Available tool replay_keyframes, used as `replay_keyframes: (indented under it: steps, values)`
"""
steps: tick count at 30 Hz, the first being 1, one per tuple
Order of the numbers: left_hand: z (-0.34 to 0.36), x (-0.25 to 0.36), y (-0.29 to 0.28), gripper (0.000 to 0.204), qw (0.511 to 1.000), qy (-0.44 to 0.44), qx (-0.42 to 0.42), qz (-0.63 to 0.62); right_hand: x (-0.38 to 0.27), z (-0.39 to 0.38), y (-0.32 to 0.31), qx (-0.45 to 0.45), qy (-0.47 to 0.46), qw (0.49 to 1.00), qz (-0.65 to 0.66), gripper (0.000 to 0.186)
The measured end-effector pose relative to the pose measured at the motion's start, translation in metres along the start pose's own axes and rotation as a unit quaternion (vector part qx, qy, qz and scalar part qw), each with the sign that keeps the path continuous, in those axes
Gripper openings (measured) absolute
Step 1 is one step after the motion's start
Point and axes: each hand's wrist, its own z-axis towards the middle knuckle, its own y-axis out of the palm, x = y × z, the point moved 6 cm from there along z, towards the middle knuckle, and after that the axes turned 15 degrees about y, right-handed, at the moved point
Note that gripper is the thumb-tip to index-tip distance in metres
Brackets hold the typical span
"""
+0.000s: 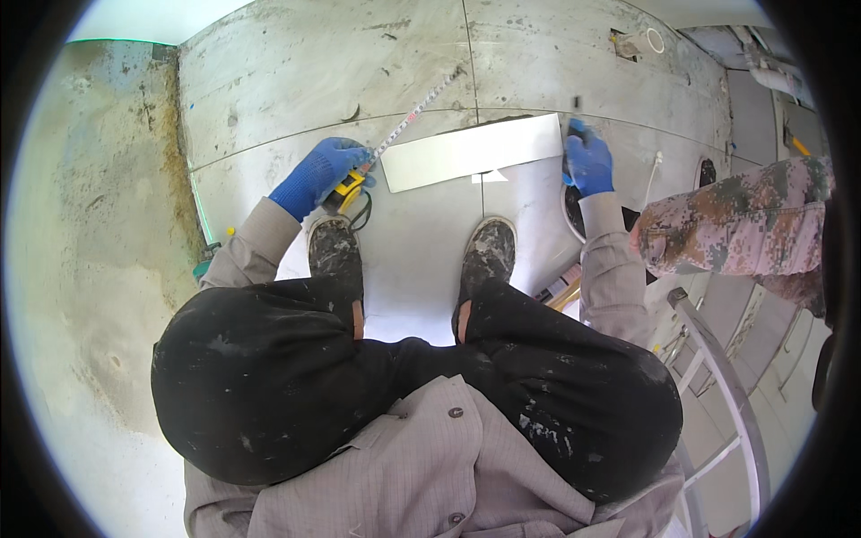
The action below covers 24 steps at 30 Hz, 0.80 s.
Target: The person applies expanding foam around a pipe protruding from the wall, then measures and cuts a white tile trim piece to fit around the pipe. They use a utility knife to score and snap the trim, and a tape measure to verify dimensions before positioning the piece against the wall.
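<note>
Person squatting on grey tiled floor (404,296), knees wide, both hands in blue gloves. Left hand (327,172): fingers clamped on a yellow-and-black tape measure (344,189), its blade (408,120) run out diagonally, up and to the right, past the left end of a long pale strip (471,151). Dark wrist loop hangs from the case. Right hand (588,163): fingers curled together round a dark object (576,132), kind unclear, just beside the strip's right end.

Strip lies slightly askew across a tile joint; small white scrap (489,177) by its near edge. Smeared left shoe (335,251) and right shoe (491,249) crowd the near side. At right, close to the right arm, another person's leg in camouflage trousers (735,220); behind it, a metal ladder (731,399). White ring (656,40) by a cut-out at the upper right; pipe (776,81) beyond. Green object (207,255) near the left sleeve.

Writing: blade carries fine graduations and a red patch, too small to read.
</note>
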Motion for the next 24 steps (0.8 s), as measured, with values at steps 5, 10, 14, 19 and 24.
replay_keyframes:
  steps: [5,10,14,19,24]
  values:
    - [-0.010,0.008,-0.019,0.024,0.952,-0.043,-0.090,0.290,-0.018,-0.058,-0.023,-0.058,0.084,0.926,0.363,0.034]
    - [0.011,0.021,0.014,0.030,0.925,0.009,-0.171,0.340,-0.058,-0.114,0.021,-0.112,0.114,0.934,0.319,0.053]
    - [0.014,0.018,0.019,0.025,0.956,0.014,-0.194,0.219,-0.090,-0.134,0.066,-0.152,0.128,0.950,0.241,0.048]
    - [0.016,0.023,0.019,0.022,0.964,-0.009,-0.214,0.158,-0.091,-0.130,0.077,-0.191,0.216,0.894,0.343,0.034]
    - [0.009,0.032,0.007,0.021,0.935,0.097,-0.248,0.233,-0.110,-0.130,0.077,-0.194,0.237,0.902,0.305,0.021]
